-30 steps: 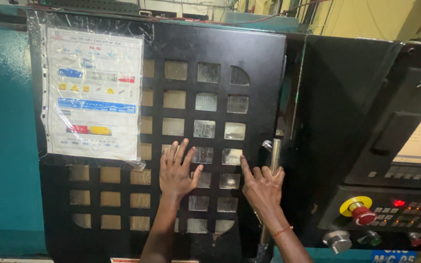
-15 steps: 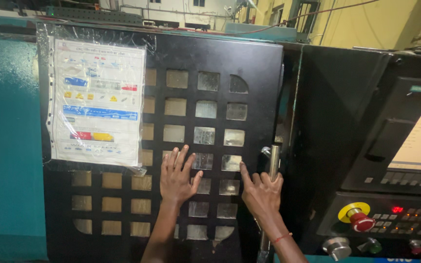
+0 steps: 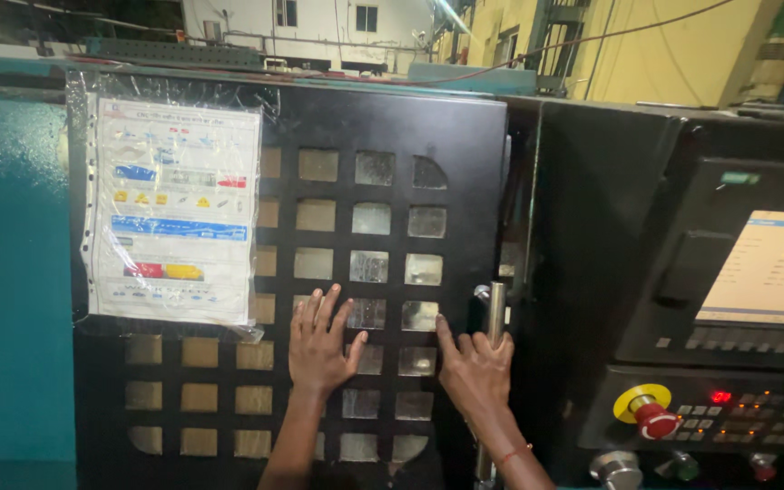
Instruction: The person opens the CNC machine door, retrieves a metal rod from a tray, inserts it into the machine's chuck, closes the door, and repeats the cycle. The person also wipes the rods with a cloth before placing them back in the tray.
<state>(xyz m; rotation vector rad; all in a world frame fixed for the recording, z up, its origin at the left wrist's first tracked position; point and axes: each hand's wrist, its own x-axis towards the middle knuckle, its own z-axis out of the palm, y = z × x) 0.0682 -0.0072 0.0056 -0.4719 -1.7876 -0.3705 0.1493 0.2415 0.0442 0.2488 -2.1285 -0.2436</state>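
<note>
Both hands have barely shifted: left hand (image 3: 319, 349) stays flat, fingers spread, on the black metal door with square glass panes (image 3: 392, 163); right hand (image 3: 475, 367) presses beside the round steel handle bar (image 3: 495, 313), gripping nothing.

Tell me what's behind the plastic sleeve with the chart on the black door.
The sleeve covers the left window squares of the door; only slivers show at its right edge. Inside the machine stays unseen through the cloudy panes.

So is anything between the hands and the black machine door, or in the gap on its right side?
Nothing visible. The left hand lies flat on the door grid, and the right hand presses beside the metal handle. The narrow gap toward the control panel looks dark; what lies inside it cannot be seen.
</note>
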